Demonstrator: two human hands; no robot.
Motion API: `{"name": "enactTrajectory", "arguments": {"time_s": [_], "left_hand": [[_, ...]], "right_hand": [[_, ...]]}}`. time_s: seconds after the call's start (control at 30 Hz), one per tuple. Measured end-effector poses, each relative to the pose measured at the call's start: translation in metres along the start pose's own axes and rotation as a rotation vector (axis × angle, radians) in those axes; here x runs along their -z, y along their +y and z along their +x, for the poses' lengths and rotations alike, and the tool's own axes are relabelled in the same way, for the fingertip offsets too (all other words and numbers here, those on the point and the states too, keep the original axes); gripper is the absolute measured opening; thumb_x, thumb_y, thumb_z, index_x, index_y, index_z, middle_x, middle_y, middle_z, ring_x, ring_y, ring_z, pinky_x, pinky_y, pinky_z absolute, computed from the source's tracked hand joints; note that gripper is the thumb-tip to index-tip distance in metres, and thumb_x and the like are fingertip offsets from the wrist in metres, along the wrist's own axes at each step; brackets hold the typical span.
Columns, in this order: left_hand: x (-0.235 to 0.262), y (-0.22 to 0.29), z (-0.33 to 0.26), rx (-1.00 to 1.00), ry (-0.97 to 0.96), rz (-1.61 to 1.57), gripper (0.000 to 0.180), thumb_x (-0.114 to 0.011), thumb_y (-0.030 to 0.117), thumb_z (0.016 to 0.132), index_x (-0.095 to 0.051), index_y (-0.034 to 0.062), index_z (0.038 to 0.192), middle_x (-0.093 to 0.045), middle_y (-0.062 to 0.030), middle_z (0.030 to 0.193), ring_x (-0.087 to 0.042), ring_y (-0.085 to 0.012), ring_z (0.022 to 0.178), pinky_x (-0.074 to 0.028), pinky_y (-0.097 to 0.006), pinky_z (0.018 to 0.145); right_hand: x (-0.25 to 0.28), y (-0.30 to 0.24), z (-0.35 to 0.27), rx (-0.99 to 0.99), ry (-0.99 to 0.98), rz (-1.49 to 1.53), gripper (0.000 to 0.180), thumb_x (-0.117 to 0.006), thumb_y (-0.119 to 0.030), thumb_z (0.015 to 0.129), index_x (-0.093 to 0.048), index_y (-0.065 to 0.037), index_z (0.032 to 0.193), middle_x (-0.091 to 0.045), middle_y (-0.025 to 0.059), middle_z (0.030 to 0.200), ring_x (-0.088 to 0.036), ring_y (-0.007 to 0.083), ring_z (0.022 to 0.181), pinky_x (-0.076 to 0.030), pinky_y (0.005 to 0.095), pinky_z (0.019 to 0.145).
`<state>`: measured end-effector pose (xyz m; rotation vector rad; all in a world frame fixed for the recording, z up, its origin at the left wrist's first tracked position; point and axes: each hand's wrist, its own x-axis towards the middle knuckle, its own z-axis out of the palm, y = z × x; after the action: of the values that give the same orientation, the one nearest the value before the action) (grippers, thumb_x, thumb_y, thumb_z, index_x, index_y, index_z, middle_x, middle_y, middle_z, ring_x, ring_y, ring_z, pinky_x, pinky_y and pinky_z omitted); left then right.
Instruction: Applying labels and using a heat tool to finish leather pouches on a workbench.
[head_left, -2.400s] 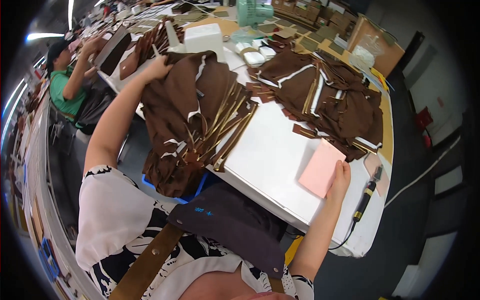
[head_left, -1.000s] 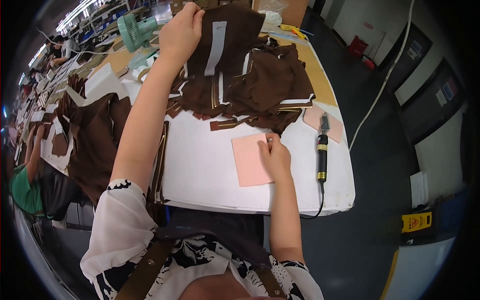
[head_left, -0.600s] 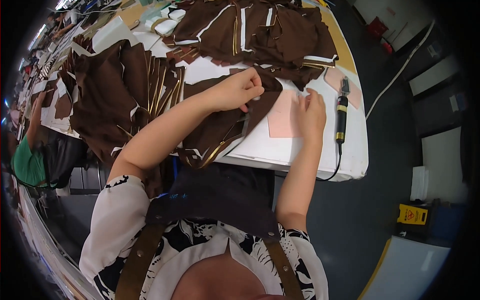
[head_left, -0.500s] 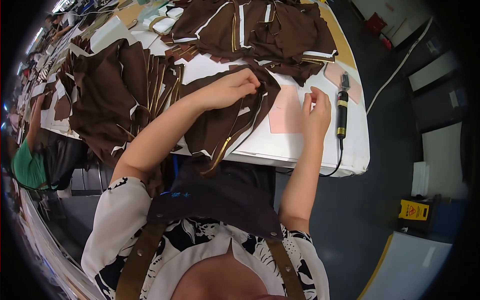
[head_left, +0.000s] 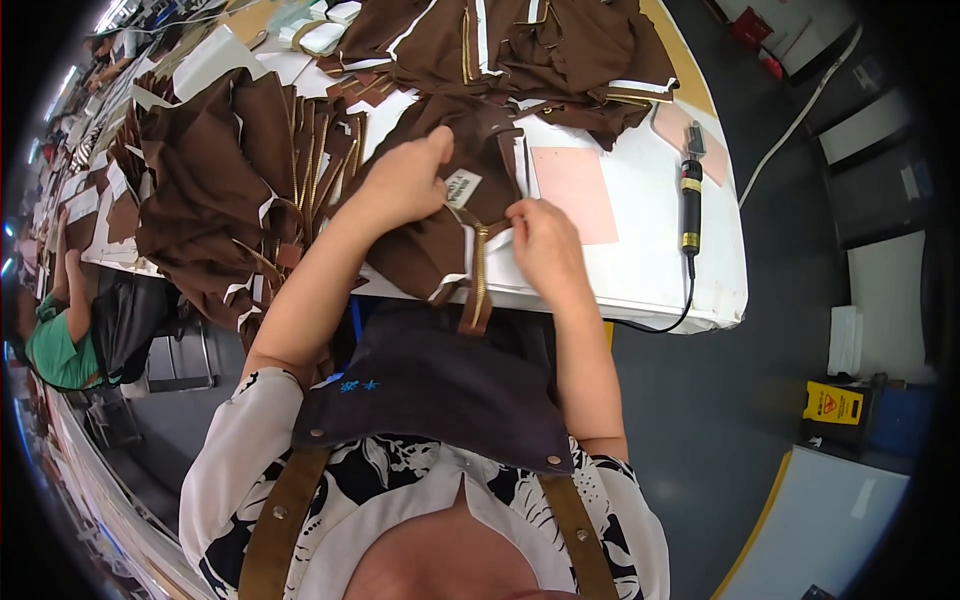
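Observation:
A brown fabric piece point(head_left: 420, 242) with a gold zipper point(head_left: 479, 258), white edge strips and a sewn-in white label point(head_left: 461, 188) lies before me on the white table. My left hand point(head_left: 400, 182) rests over it, fingers curled and pinching the cloth just beside the label. At the piece's right edge, my right hand point(head_left: 546, 248) pinches the fabric between thumb and fingers, close to the zipper's upper end. The zipper's lower end hangs past the near edge of the table. Fabric under my left hand is hidden.
A stack of similar brown pieces point(head_left: 200, 180) stands at left, and more brown zippered pieces point(head_left: 560, 60) lie at the back. Pink sheets point(head_left: 575, 190) and a corded, black-handled tool with a metal tip point(head_left: 691, 205) are at right. A co-worker in green point(head_left: 60, 340) sits far left.
My right hand has moved left from above the table onto the fabric's edge. My left hand has shifted left and nearer. The piece has turned, bringing its label fully into sight.

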<state>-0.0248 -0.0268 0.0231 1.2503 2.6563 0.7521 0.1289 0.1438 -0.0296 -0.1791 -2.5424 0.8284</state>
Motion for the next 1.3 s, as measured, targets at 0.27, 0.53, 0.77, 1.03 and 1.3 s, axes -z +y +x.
{"name": "enactTrajectory", "arguments": {"time_s": [0.27,0.53,0.77,1.03,1.3], "left_hand": [[0.048,-0.063,-0.027,0.303,0.3,0.344,0.025,-0.063,0.002,0.079,-0.054,0.0085,0.102,-0.063,-0.0162,0.099,-0.065,-0.0397,0.093,-0.052,-0.051,0.078],[0.027,-0.008,-0.028,-0.454,0.174,0.212,0.034,-0.062,-0.006,0.075,-0.059,0.0053,0.106,-0.064,-0.0125,0.107,-0.062,-0.0345,0.106,-0.044,-0.05,0.096],[0.002,-0.028,-0.032,-0.399,-0.094,0.211,0.045,-0.064,-0.003,0.073,-0.06,0.011,0.116,-0.066,-0.0061,0.106,-0.06,-0.0282,0.105,-0.04,-0.042,0.094],[-0.009,-0.021,-0.031,-0.472,0.099,0.121,0.025,-0.062,-0.003,0.069,-0.065,0.0119,0.089,-0.06,-0.0046,0.103,-0.056,-0.0292,0.103,-0.04,-0.045,0.1],[0.015,-0.036,-0.038,-0.392,0.232,0.258,0.023,-0.059,-0.006,0.067,-0.062,0.0075,0.085,-0.064,-0.0076,0.084,-0.065,-0.0291,0.096,-0.034,-0.054,0.114]], "right_hand": [[0.037,0.027,0.01,-0.192,0.058,-0.161,0.011,-0.062,-0.002,0.084,-0.071,-0.001,0.09,-0.067,0.0184,0.092,-0.063,0.0377,0.093,-0.051,0.0466,0.084],[-0.034,-0.051,0.012,0.086,-0.144,0.112,0.024,-0.058,-0.009,0.09,-0.062,-0.005,0.114,-0.066,0.0137,0.108,-0.066,0.0364,0.083,-0.055,0.0445,0.073],[-0.032,-0.039,0.021,0.155,-0.322,0.063,0.024,-0.058,-0.007,0.087,-0.058,-0.006,0.111,-0.064,0.0134,0.102,-0.066,0.0343,0.089,-0.054,0.0441,0.076],[-0.012,-0.037,0.022,0.108,-0.196,0.225,0.014,-0.058,-0.002,0.086,-0.068,-0.003,0.096,-0.06,0.0109,0.098,-0.064,0.0295,0.082,-0.052,0.0389,0.076],[0.015,-0.011,0.018,0.199,-0.072,0.083,0.006,-0.062,-0.004,0.078,-0.064,-0.009,0.081,-0.059,0.0057,0.091,-0.062,0.0276,0.087,-0.052,0.0405,0.071]]}}
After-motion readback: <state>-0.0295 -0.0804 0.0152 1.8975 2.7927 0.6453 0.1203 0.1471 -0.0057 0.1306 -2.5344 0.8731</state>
